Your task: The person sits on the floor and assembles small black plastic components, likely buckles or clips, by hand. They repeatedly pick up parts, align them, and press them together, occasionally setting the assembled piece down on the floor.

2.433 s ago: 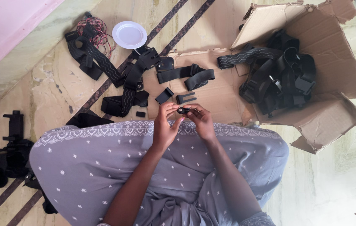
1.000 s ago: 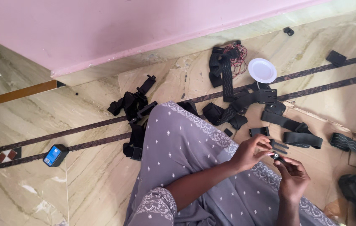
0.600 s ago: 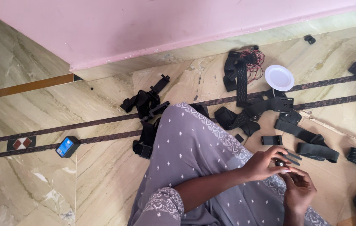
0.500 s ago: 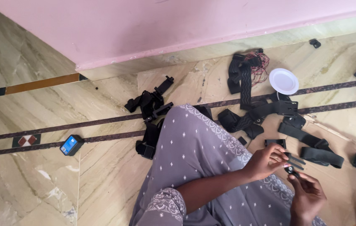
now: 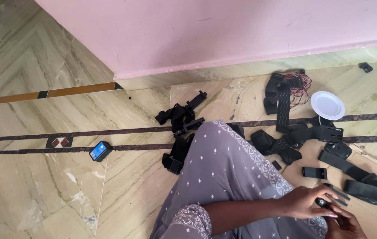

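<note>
Floor (image 5: pixel 64 194): marble, carrying all the loose parts.
Strap pile (image 5: pixel 286 132): black elastic straps heaped beside the knee, below red wires (image 5: pixel 301 82).
White dish (image 5: pixel 327 105): round, shallow, nothing visible inside.
Left hand (image 5: pixel 305 201): fingers curled, pinching the small black part (image 5: pixel 320 202) over the lap.
Right hand (image 5: pixel 345 223): half out of frame, fingertips closed on the same part.

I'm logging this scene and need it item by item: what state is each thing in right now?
Left hand: pinching a small black part.
Right hand: at the frame's lower edge, touching the same part.
White round dish: lying flat on the floor.
Black straps: scattered loose on the floor.
Red wires: tangled.
Small blue-faced device: lying on the floor, apart.
</note>
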